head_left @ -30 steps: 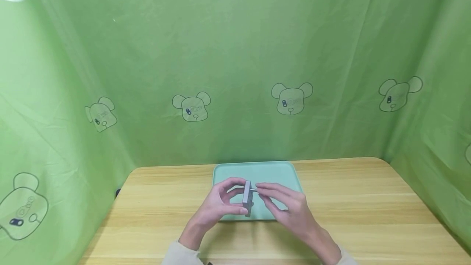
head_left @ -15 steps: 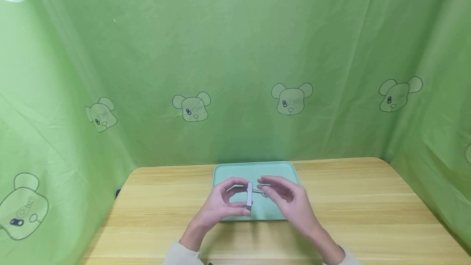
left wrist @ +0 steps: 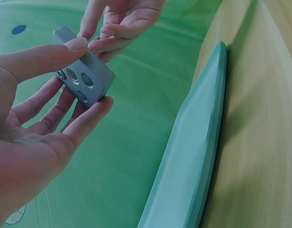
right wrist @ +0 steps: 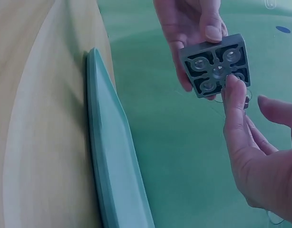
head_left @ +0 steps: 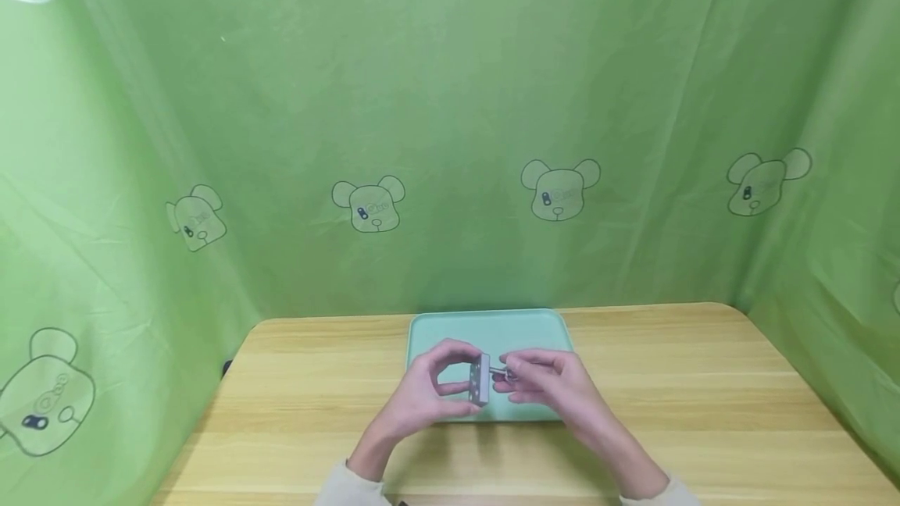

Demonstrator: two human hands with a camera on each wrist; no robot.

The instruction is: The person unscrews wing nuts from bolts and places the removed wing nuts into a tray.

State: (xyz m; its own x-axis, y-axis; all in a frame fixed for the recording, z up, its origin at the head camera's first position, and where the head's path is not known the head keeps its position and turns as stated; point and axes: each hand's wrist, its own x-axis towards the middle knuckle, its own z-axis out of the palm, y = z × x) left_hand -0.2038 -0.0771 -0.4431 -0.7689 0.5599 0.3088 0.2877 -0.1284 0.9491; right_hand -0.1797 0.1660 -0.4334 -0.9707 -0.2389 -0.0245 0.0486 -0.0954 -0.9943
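Head view, clock from the person's seat: pale sleeves [head_left: 351,489] at the near edge, then both hands up front. Left hand [head_left: 420,390] holds the grey metal block [head_left: 481,381], thumb on its 6 o'clock edge, fingers on its 12 o'clock edge. Right hand [head_left: 571,390] is narrow around the outer end of a thin metal rod [head_left: 496,371] that sticks out from the block toward 3 o'clock; right wrist view has the thumb standing off, so can't tell if it's a pinch. Changed: half a second ago the right fingers were spread loose by the rod end, now they're gathered around it; block has also rolled, its holed face now toward 9 o'clock and visible. Reads as a regrip while turning or seating the rod, with a good length still outside the block. Which hole it sits in: hidden behind a finger. Block is held up over the mint-green tray [head_left: 492,312], which lies toward 12 on the wood-grain bench [head_left: 675,369]. Beyond, green bear-print curtain [head_left: 450,100].
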